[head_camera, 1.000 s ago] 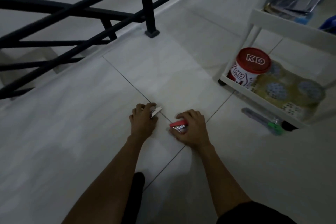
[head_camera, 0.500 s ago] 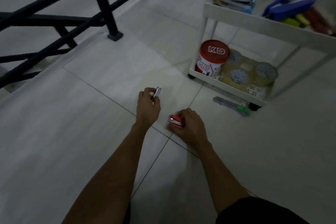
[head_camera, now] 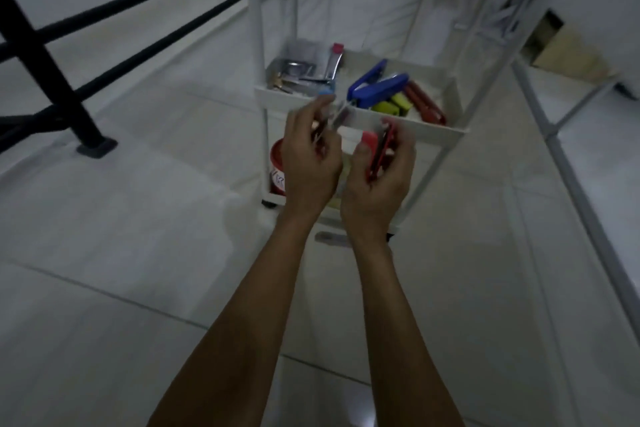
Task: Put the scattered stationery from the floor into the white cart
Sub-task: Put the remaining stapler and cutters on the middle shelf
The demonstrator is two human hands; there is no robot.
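Observation:
Both hands are raised in front of the white cart (head_camera: 408, 123), just before the middle tray's near rim. My left hand (head_camera: 308, 153) grips a small silver metal item (head_camera: 337, 118), blurred, its tip at the rim. My right hand (head_camera: 381, 173) holds a small red stapler (head_camera: 379, 149) upright. The tray holds a blue stapler (head_camera: 377, 85), yellow-green markers (head_camera: 391, 106), a red cutter (head_camera: 426, 104) and silver items (head_camera: 298, 71). A grey cutter (head_camera: 332, 239) lies on the floor by the cart, partly hidden behind my right wrist.
A red-lidded tub (head_camera: 277, 167) stands on the cart's bottom shelf, mostly hidden by my left hand. A black railing (head_camera: 52, 56) with a post foot runs along the left. A white frame (head_camera: 554, 135) stands to the right. Pale tiled floor (head_camera: 138, 236) surrounds the cart.
Both hands have lifted off the floor with their items and risen to the cart's middle tray. The view has swung up and toward the cart.

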